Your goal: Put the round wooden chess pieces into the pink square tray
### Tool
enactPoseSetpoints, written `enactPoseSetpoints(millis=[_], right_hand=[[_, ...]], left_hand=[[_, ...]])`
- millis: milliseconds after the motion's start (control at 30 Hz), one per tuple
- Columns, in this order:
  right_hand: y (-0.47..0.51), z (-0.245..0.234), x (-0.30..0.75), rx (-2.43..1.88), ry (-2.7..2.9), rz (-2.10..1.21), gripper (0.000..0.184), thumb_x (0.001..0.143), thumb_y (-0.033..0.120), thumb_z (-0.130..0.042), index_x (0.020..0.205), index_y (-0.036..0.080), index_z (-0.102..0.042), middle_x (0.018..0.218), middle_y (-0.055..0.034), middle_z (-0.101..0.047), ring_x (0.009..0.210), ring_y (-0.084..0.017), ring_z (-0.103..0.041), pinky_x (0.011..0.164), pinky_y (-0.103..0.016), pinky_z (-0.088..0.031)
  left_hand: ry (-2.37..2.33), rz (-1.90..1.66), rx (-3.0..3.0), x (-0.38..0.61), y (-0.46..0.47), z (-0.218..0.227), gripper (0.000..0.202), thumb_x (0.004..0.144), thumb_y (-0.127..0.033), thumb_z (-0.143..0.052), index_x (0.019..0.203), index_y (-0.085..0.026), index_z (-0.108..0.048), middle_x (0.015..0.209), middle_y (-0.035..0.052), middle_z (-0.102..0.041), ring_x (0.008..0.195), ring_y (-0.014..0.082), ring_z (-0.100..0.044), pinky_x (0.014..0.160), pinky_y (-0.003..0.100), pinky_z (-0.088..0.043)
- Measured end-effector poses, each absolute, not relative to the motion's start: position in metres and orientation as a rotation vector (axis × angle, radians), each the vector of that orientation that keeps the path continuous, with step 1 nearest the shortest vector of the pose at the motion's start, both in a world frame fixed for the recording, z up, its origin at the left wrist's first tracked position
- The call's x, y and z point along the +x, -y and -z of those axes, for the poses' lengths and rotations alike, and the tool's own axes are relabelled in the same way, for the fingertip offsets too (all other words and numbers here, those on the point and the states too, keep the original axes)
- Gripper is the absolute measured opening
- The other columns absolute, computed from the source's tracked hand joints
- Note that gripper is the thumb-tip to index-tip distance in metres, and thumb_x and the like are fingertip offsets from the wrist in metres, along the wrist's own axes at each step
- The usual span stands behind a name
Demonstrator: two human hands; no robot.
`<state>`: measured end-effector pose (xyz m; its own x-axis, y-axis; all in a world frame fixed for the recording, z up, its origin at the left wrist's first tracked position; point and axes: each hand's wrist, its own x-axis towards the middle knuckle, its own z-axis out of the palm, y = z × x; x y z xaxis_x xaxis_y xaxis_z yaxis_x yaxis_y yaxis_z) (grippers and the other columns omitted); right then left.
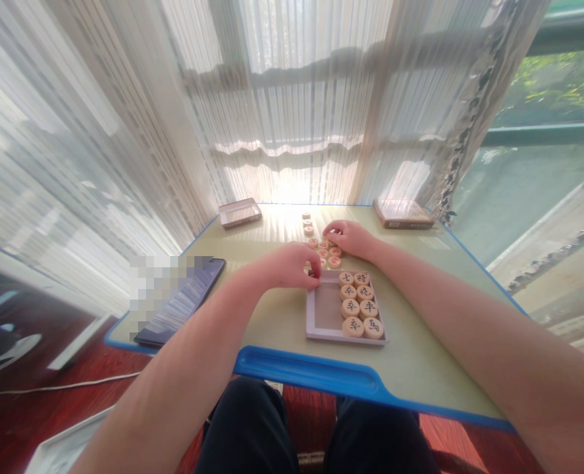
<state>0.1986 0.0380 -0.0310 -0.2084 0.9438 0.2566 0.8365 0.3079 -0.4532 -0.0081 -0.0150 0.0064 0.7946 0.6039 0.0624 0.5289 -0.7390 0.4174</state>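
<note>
Left hand (296, 264): fingers and thumb curled toward each other at the upper left corner of the tray; whether a piece lies between the tips cannot be told. Right hand (348, 237): centre of the frame, fingers bent downward and loosely gathered at the far side of the loose red-lettered pieces (335, 252); contact likely, grip not determinable. Tray (328, 306): one, shallow, pale pinkish, just below centre. Black-lettered xiangqi pieces (351, 308): eight, face up, in two columns of four filling the tray's right half; left half seen bare apart from the corner by the left hand. Condition: filling judged about half done, with the red-lettered cluster outside, just above the tray, left over. Further pieces (308, 230): three, in a line above the cluster, lettering too small to read. Surface (266, 319): pale green, blue-edged. Lidless box (242, 221): upper left of the surface. Flat box (404, 214): upper right. Dark flat device (187, 306): left, partly pixelated. Sheer curtain (296, 99): upper frame, behind all.
</note>
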Motion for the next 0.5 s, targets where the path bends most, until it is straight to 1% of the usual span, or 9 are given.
enactPoseSetpoints(millis=[267, 333, 433, 500], right_hand=[[-0.0388, 0.0321, 0.1987, -1.573, 2.078, -0.319, 0.020, 0.080, 0.026, -0.051, 0.089, 0.020, -0.069, 0.091, -0.0031, -0.069, 0.082, -0.016, -0.059, 0.076, -0.027, -0.044], [-0.0394, 0.0344, 0.1984, -1.540, 2.029, -0.348, 0.024, 0.080, 0.024, -0.052, 0.100, 0.020, -0.065, 0.097, -0.0041, -0.069, 0.083, -0.016, -0.059, 0.078, -0.028, -0.045], [-0.0397, 0.0380, 0.1979, -1.485, 1.947, -0.383, 0.043, 0.080, 0.018, -0.051, 0.123, 0.017, -0.051, 0.106, -0.0062, -0.066, 0.082, -0.014, -0.059, 0.078, -0.029, -0.046], [-0.0396, 0.0386, 0.1975, -1.481, 1.954, -0.382, 0.049, 0.081, 0.018, -0.051, 0.129, 0.017, -0.046, 0.106, -0.0063, -0.066, 0.081, -0.014, -0.059, 0.078, -0.029, -0.046]], left_hand=[[-0.866, -0.276, 2.559, -0.0084, 0.0157, -0.0077, 0.011, 0.067, -0.027, -0.062, 0.073, -0.021, -0.068, 0.082, 0.0004, -0.064, 0.074, 0.0148, -0.057, 0.066, 0.025, -0.043], [-0.855, -0.281, 2.555, -0.0088, 0.0146, -0.0069, 0.012, 0.067, -0.027, -0.062, 0.074, -0.021, -0.069, 0.082, 0.0001, -0.064, 0.074, 0.0146, -0.057, 0.066, 0.025, -0.043], [-0.841, -0.276, 2.555, -0.0090, 0.0133, -0.0061, 0.013, 0.067, -0.028, -0.062, 0.076, -0.021, -0.069, 0.081, 0.0002, -0.064, 0.074, 0.0144, -0.057, 0.066, 0.025, -0.043], [-0.844, -0.270, 2.555, -0.0089, 0.0133, -0.0065, 0.014, 0.068, -0.029, -0.062, 0.076, -0.021, -0.070, 0.081, 0.0005, -0.064, 0.074, 0.0146, -0.057, 0.066, 0.025, -0.043]])
